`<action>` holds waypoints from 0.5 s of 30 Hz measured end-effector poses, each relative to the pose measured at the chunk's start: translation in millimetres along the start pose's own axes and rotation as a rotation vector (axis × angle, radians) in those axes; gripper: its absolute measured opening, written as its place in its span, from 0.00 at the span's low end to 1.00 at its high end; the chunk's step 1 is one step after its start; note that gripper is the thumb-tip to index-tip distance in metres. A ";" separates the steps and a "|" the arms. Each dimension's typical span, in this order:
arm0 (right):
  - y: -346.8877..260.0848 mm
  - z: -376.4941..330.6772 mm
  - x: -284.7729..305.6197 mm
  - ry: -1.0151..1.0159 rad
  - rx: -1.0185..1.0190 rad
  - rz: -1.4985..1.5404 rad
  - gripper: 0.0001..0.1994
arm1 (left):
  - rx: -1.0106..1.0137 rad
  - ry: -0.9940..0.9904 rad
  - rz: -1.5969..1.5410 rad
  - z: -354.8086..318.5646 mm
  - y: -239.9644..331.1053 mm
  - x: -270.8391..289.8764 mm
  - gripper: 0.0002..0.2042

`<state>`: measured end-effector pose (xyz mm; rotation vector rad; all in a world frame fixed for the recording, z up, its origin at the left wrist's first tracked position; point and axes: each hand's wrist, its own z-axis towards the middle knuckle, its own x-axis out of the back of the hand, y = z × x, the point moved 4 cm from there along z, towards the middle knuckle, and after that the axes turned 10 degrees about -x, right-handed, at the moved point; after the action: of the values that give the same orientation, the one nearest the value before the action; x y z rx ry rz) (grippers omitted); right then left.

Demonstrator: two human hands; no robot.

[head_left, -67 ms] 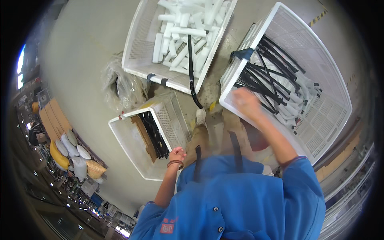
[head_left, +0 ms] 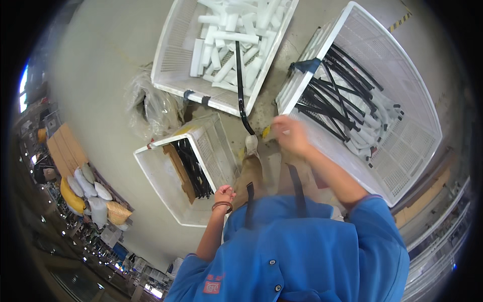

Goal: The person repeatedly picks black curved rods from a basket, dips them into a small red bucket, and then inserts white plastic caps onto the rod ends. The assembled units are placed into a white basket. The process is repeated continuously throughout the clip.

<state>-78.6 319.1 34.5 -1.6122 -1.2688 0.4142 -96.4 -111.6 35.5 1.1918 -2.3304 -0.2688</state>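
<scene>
My right hand [head_left: 292, 136], smeared by motion, is over the near left edge of the right-hand white crate [head_left: 347, 173]. Whether its fingers hold anything does not show. That crate contains black tubes [head_left: 344, 100], several with white wrapping at the ends. My left hand [head_left: 224, 193], a bracelet at its wrist, is closed with nothing visible in it, beside the small white crate [head_left: 176, 215]. Thin black parts [head_left: 192, 168] lie in that crate. One long black tube [head_left: 240, 80] leans out of the far crate, its bent lower end by my shoe.
The far white crate [head_left: 163, 55] contains white foam sleeves [head_left: 234, 38]. Crumpled clear plastic [head_left: 156, 108] lies on the floor left of it. Sacks [head_left: 93, 194] and cardboard [head_left: 68, 153] are at the far left. Metal rails [head_left: 443, 236] run along the right.
My right hand has moved left and slightly nearer, away from the black tubes in the right-hand crate. My left hand stays almost in place.
</scene>
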 end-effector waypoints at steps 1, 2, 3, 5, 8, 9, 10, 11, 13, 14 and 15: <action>-7.9 14.1 -55.5 -0.162 0.086 -0.293 0.18 | 0.043 -0.003 0.006 2.9 -10.7 -2.5 0.11; -2.6 14.4 -98.6 -0.054 -0.161 -0.234 0.24 | -0.007 -0.053 -0.005 4.8 -14.4 -2.3 0.12; 9.0 35.0 -134.3 -0.127 -0.282 -0.397 0.28 | 0.002 -0.095 -0.018 5.1 -19.8 -3.1 0.12; 46.9 63.8 -175.0 -0.215 -0.525 -0.411 0.29 | -0.041 -0.155 0.023 10.1 -20.0 5.4 0.16; 94.5 92.9 -212.0 -0.327 -0.583 -0.081 0.29 | -0.134 -0.154 -0.159 3.9 -22.5 37.2 0.13; 103.3 96.3 -223.4 -0.364 -0.603 0.039 0.29 | -0.193 -0.174 -0.222 3.3 -23.7 49.4 0.13; 106.6 96.5 -236.1 -0.366 -0.510 0.036 0.31 | -0.160 -0.179 -0.164 5.1 -30.3 62.3 0.13; 107.7 99.3 -249.1 -0.368 -0.484 -0.030 0.32 | -0.196 -0.204 -0.157 10.7 -31.3 75.5 0.14; 105.2 96.4 -276.5 -0.254 -0.544 0.033 0.43 | -0.165 -0.158 -0.054 21.2 -42.1 103.4 0.14; 102.6 103.8 -296.2 -0.370 -0.659 0.119 0.43 | -0.169 -0.138 -0.014 26.5 -47.9 118.6 0.14; 96.9 103.9 -313.3 -0.247 -0.692 0.245 0.44 | -0.152 -0.109 -0.045 32.3 -54.6 133.4 0.13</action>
<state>-228.1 101.8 -186.4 -2.3732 -1.5025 0.3487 -140.0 -252.7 32.8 1.1820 -2.3301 -0.5288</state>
